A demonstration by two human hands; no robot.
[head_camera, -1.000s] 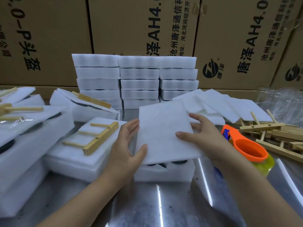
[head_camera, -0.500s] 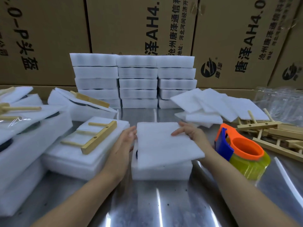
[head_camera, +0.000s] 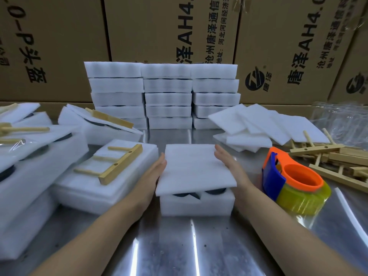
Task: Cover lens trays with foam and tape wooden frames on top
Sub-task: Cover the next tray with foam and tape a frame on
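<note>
A white foam lens tray (head_camera: 197, 204) stands on the metal table in front of me, dark lenses showing at its near edge. A thin white foam sheet (head_camera: 193, 168) lies on top of it, its near edge lifted slightly. My left hand (head_camera: 153, 176) lies flat against the sheet's left side with straight fingers. My right hand (head_camera: 231, 166) lies flat against the right side in the same way. An orange and blue tape dispenser (head_camera: 292, 182) with yellowish tape sits just right of my right hand. Loose wooden frames (head_camera: 338, 158) are piled at the far right.
A tray with a wooden frame (head_camera: 115, 164) on top sits to the left, more covered trays (head_camera: 29, 156) beyond it. Stacked foam trays (head_camera: 163, 94) stand at the back before cardboard boxes (head_camera: 159, 28). Spare foam sheets (head_camera: 264, 124) lie back right, clear plastic (head_camera: 342, 120) beside them.
The foam sheet, held tilted above the tray a second ago, has been laid down on it. Both hands have moved from gripping it to lying flat against its sides.
</note>
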